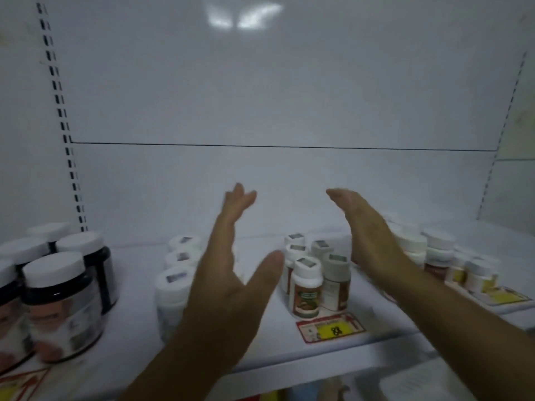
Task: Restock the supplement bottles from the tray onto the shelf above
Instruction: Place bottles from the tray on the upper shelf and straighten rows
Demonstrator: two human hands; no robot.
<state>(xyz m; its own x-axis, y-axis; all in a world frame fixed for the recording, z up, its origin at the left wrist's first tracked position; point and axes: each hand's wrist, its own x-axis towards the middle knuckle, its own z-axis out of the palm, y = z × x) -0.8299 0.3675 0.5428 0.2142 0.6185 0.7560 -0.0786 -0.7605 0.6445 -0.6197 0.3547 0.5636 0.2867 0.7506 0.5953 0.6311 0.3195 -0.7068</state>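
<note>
Both my hands are raised over the white shelf (260,351), palms facing each other, empty. My left hand (231,256) is open with fingers spread, in front of a column of white-capped bottles (173,282). My right hand (367,227) is open and flat, just right of a cluster of small white bottles with brown-and-green labels (308,287). Those bottles stand upright between my two hands. No tray is in view.
Large dark jars with white lids (63,299) stand at the left. More small white-capped bottles (451,261) crowd the right end. A red-and-yellow price tag (333,329) lies at the shelf's front edge. The white back panel (275,96) rises behind.
</note>
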